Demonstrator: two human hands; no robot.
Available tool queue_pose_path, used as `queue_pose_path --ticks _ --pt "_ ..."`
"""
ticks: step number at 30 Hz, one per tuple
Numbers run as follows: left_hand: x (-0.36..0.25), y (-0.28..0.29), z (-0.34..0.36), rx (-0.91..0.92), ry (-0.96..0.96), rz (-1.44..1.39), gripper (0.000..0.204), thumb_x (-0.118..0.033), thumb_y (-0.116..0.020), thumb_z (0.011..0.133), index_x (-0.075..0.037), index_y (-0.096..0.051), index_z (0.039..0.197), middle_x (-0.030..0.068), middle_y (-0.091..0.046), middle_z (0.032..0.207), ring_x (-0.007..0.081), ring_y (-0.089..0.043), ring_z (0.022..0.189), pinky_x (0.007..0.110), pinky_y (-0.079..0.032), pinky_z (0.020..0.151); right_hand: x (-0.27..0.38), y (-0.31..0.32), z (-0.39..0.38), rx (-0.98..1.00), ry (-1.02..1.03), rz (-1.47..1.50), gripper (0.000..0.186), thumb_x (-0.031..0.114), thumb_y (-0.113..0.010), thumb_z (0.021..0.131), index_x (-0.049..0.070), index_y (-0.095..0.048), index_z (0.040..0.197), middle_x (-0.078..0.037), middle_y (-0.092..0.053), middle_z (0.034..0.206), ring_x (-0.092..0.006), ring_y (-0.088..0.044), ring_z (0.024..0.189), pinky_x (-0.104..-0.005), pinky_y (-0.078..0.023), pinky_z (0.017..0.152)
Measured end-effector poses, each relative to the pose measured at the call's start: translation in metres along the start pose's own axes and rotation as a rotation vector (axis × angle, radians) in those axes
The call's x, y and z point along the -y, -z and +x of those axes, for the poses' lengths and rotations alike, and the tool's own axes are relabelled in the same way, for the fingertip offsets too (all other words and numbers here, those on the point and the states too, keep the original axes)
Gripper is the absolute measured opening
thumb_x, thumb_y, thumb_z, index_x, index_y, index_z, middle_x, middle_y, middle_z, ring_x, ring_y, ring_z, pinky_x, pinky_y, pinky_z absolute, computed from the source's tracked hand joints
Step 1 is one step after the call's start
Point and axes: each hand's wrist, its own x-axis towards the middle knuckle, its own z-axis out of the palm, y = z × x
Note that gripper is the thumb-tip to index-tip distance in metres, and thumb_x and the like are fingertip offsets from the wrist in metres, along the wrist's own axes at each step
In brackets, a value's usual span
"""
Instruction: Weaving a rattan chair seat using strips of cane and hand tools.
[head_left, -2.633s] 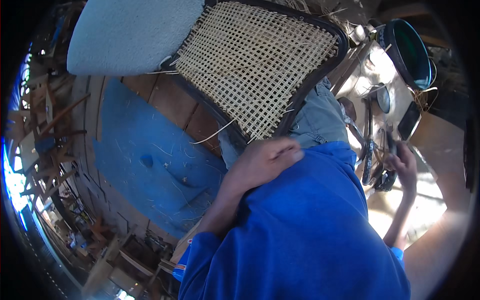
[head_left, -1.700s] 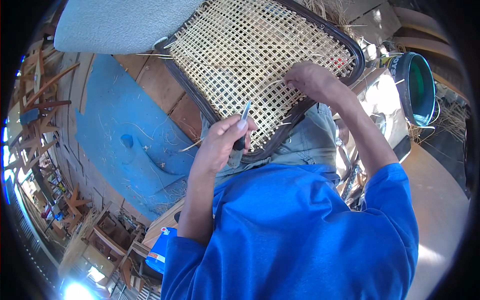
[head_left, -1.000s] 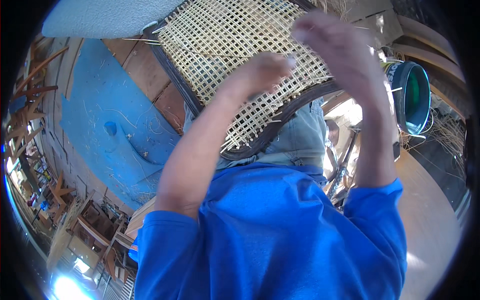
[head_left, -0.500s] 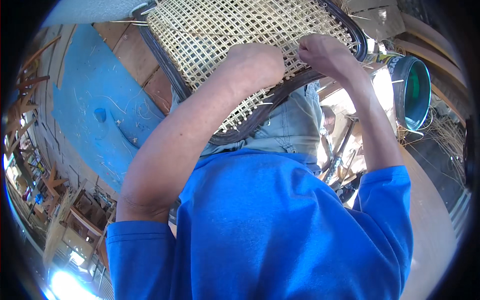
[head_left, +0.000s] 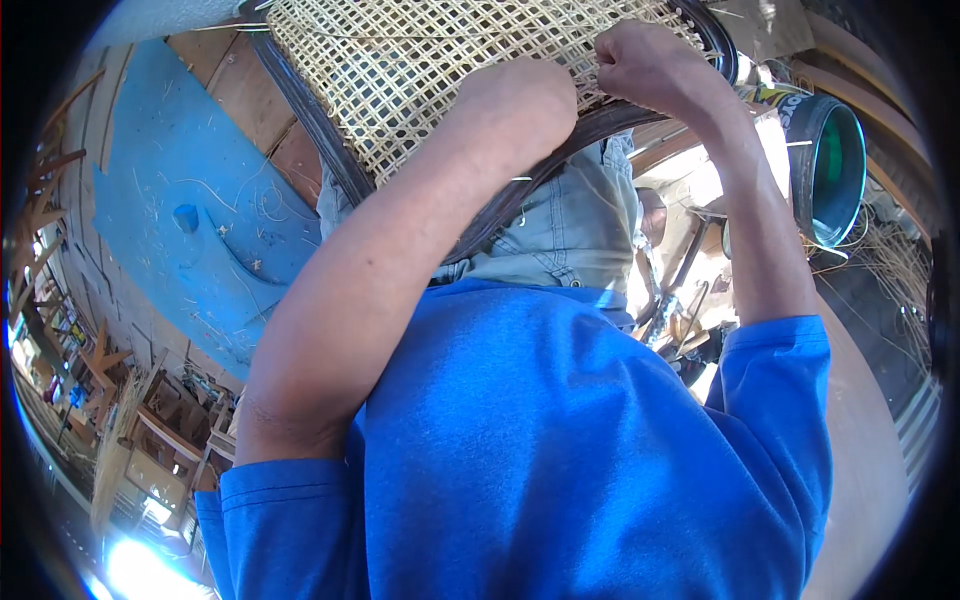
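Note:
A dark-framed panel (head_left: 300, 90) with pale, open cane weave (head_left: 370, 70) lies across my lap, over grey-green trousers (head_left: 550, 230). My left hand (head_left: 530, 105) is bent over the weave near its near edge; its back faces me and hides its fingers and anything in them. To its right, my right hand (head_left: 650, 70) rests on the weave near the frame, fingers curled closed, with whatever they grip out of sight. Loose cane ends poke out at the frame's edges.
A blue sheet (head_left: 160, 160) strewn with fibre bits lies left, on boards (head_left: 230, 70). A dark bucket (head_left: 830, 180) with a green inside stands right, beside metal tools (head_left: 690, 250) and loose straw (head_left: 895, 280). Wooden pieces (head_left: 100, 350) crowd the far left.
My left hand held a knife upright; it has since moved forward and turned, hiding it. My right hand returned from the tools to the weave. The panel has shifted upward in view.

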Motion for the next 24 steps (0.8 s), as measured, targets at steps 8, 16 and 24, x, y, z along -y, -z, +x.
queue_pose_path --ticks 8,16,24 --pt "0.002 -0.032 -0.004 -0.306 -0.102 0.122 0.023 -0.011 -0.049 0.081 -0.001 -0.068 0.089 0.0173 -0.067 0.087 0.0324 -0.066 0.084 0.041 -0.052 0.074 -0.013 -0.013 -0.002 -0.035 0.149 -0.071 0.015 0.014 -0.055 0.078 0.001 -0.06 0.08 -0.019 -0.061 0.079 -0.0346 -0.061 0.076 -0.0432 -0.048 0.069" --pt "0.013 -0.01 -0.01 -0.231 -0.011 0.127 0.04 -0.034 -0.049 0.089 0.001 -0.066 0.081 0.0212 -0.065 0.08 0.0367 -0.064 0.079 0.046 -0.05 0.072 0.021 -0.01 -0.012 -0.008 0.162 -0.287 0.017 0.017 -0.056 0.081 0.0 -0.06 0.084 -0.017 -0.063 0.082 -0.0344 -0.062 0.084 -0.0424 -0.049 0.074" --pt "0.05 0.033 -0.084 -0.277 0.181 0.195 0.032 -0.028 -0.045 0.087 -0.004 -0.065 0.078 0.0159 -0.064 0.074 0.0348 -0.063 0.074 0.047 -0.05 0.066 0.048 0.025 0.001 -0.004 0.172 0.275 0.025 0.024 -0.054 0.086 0.002 -0.063 0.092 -0.017 -0.059 0.076 -0.0272 -0.056 0.071 -0.0378 -0.046 0.063"
